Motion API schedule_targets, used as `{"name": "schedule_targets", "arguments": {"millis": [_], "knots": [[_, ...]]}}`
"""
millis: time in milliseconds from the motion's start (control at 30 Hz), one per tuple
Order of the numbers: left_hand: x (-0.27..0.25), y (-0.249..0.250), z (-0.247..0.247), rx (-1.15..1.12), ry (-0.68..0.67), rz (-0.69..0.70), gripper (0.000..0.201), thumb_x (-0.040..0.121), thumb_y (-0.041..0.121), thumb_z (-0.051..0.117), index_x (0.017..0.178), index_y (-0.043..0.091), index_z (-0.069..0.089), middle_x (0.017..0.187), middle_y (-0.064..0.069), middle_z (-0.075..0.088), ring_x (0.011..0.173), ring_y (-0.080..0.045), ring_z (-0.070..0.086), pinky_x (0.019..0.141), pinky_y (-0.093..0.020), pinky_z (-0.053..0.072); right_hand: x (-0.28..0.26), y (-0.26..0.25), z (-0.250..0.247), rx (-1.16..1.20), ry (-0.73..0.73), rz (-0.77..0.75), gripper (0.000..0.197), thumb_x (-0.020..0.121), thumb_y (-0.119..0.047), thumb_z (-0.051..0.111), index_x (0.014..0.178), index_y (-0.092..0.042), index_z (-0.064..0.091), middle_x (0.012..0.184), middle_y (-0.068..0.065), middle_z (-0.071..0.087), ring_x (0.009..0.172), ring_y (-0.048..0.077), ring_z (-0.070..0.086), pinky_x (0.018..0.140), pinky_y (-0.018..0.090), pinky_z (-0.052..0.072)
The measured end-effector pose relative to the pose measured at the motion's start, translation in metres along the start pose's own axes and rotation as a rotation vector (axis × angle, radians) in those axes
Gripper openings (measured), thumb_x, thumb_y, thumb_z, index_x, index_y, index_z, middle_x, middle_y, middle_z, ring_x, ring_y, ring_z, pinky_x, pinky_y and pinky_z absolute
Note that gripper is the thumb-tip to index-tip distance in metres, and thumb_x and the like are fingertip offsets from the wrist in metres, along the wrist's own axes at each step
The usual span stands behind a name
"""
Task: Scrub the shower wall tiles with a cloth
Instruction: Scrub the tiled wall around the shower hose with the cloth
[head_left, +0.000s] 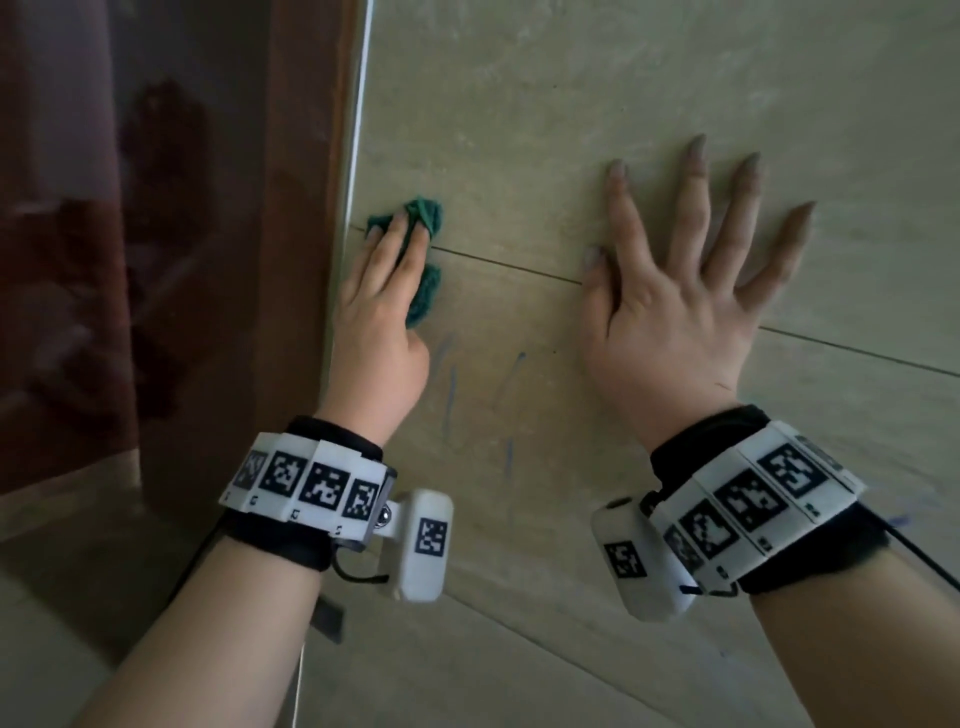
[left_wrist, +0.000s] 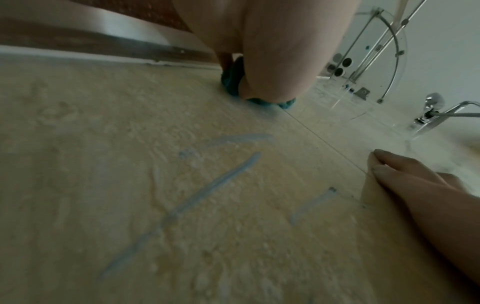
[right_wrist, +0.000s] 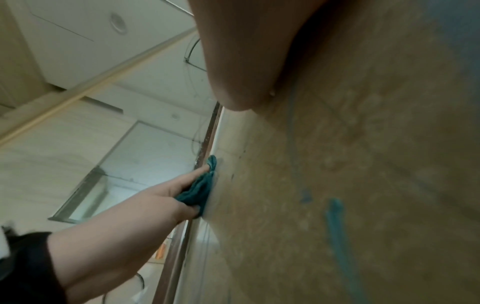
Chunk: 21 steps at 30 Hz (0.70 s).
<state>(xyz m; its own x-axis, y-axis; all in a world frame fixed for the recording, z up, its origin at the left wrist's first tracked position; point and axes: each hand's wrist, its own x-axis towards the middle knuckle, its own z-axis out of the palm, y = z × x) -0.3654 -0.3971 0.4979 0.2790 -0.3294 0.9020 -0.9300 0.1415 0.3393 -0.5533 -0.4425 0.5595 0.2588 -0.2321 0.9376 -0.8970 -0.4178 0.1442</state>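
Fingers: left hand (head_left: 382, 317) has straight fingers pressing the cloth (head_left: 423, 215) flat on the wall (head_left: 571, 104); right hand (head_left: 680, 306) is splayed, palm on the tile, holding nothing.

Wall: beige tiles, one grout line (head_left: 504, 263) running under both hands. Blue marks (left_wrist: 215, 185) sit on the tile below the left hand, unscrubbed.

Frame (head_left: 306, 208): brown, runs along the wall's left edge, just beside the cloth.

Cloth: green, bunched, on the grout line at the wall's left edge, fingertips on top, part of it poking out by the thumb side.

Step, my read: mid-scrub at the left edge, upper tile region. Next move likely needs the cloth dragged down and right onto the blue marks, keeping flat pressure; bunched cloth could slip out from under straight fingers.

Pose: both forearms reach up to the wall, right arm bracing, left arm working.
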Motion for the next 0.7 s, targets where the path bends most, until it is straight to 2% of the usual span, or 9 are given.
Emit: {"name": "schedule_targets", "arguments": {"millis": [67,133,233,300,367,433,567,633,700], "knots": [[-0.003,0.005,0.0,-0.039,-0.029,-0.027,0.082,0.078,-0.023,0.042,0.15,0.013,0.026,0.158,0.002,0.017,0.147,-0.021,0.011,0.11,-0.005,-0.002,-0.001,0.001,-0.004,0.001,-0.051,0.001,0.054,0.1,-0.043,0.023,0.152,-0.035,0.011,0.161,0.009,-0.002,0.145,0.035,-0.009,0.111,0.058,-0.013],[-0.006,0.013,0.001,-0.101,-0.038,-0.046,0.082,0.079,-0.023,0.042,0.15,0.015,0.026,0.155,0.008,0.014,0.147,-0.016,0.009,0.109,-0.004,-0.001,-0.002,0.005,-0.007,0.029,-0.078,-0.015,0.053,0.1,-0.043,0.022,0.152,-0.036,0.008,0.161,0.006,-0.007,0.145,0.032,-0.013,0.111,0.055,-0.017],[-0.015,0.037,0.013,-0.159,-0.047,0.009,0.083,0.077,-0.023,0.042,0.149,0.016,0.027,0.151,0.013,0.011,0.144,-0.011,0.006,0.115,-0.018,0.005,-0.006,0.019,-0.013,0.039,-0.048,-0.083,0.053,0.1,-0.045,0.026,0.151,-0.037,0.015,0.161,0.002,0.002,0.147,0.028,-0.006,0.114,0.046,-0.012],[-0.021,0.054,0.022,-0.15,-0.027,0.117,0.081,0.074,-0.019,0.041,0.147,0.013,0.032,0.152,0.01,0.016,0.145,-0.017,0.012,0.116,-0.027,0.011,-0.01,0.034,-0.018,0.02,-0.023,-0.124,0.052,0.1,-0.047,0.031,0.15,-0.037,0.023,0.16,-0.001,0.012,0.147,0.025,0.004,0.116,0.042,-0.005],[-0.027,0.072,0.027,-0.131,-0.03,0.202,0.075,0.075,-0.011,0.034,0.146,0.012,0.035,0.154,0.006,0.021,0.145,-0.021,0.016,0.116,-0.026,0.011,-0.018,0.053,-0.026,0.02,-0.012,-0.112,0.051,0.099,-0.047,0.036,0.149,-0.035,0.029,0.159,-0.002,0.02,0.146,0.025,0.011,0.115,0.041,-0.003],[-0.034,0.089,0.031,-0.128,-0.086,0.289,0.073,0.076,-0.001,0.025,0.146,0.013,0.038,0.156,0.002,0.026,0.146,-0.019,0.016,0.118,-0.025,0.012,-0.025,0.067,-0.034,0.016,-0.002,-0.068,0.052,0.098,-0.048,0.038,0.148,-0.036,0.031,0.158,-0.003,0.021,0.146,0.026,0.011,0.115,0.042,-0.003],[-0.044,0.108,0.035,-0.102,-0.217,0.43,0.07,0.079,0.004,0.02,0.145,0.015,0.041,0.155,0.002,0.032,0.146,-0.017,0.018,0.111,-0.046,0.032,-0.029,0.069,-0.033,-0.044,0.049,-0.045,0.051,0.097,-0.04,0.04,0.147,-0.032,0.034,0.157,0.001,0.025,0.145,0.031,0.017,0.116,0.054,0.006],[-0.043,0.099,0.033,-0.051,-0.221,0.469,0.069,0.08,0.001,0.022,0.144,0.017,0.042,0.154,0.004,0.033,0.145,-0.016,0.02,0.111,-0.043,0.033,-0.03,0.065,-0.032,-0.029,0.044,-0.027,0.052,0.097,-0.038,0.041,0.148,-0.032,0.033,0.158,0.002,0.023,0.145,0.032,0.015,0.115,0.056,0.004],[-0.04,0.084,0.029,-0.01,-0.17,0.413,0.07,0.08,-0.003,0.025,0.144,0.019,0.042,0.155,0.005,0.031,0.145,-0.017,0.022,0.111,-0.039,0.031,-0.03,0.062,-0.031,-0.019,0.014,-0.002,0.053,0.098,-0.038,0.038,0.15,-0.034,0.027,0.159,0.0,0.016,0.147,0.031,0.008,0.116,0.056,0.0]]}}
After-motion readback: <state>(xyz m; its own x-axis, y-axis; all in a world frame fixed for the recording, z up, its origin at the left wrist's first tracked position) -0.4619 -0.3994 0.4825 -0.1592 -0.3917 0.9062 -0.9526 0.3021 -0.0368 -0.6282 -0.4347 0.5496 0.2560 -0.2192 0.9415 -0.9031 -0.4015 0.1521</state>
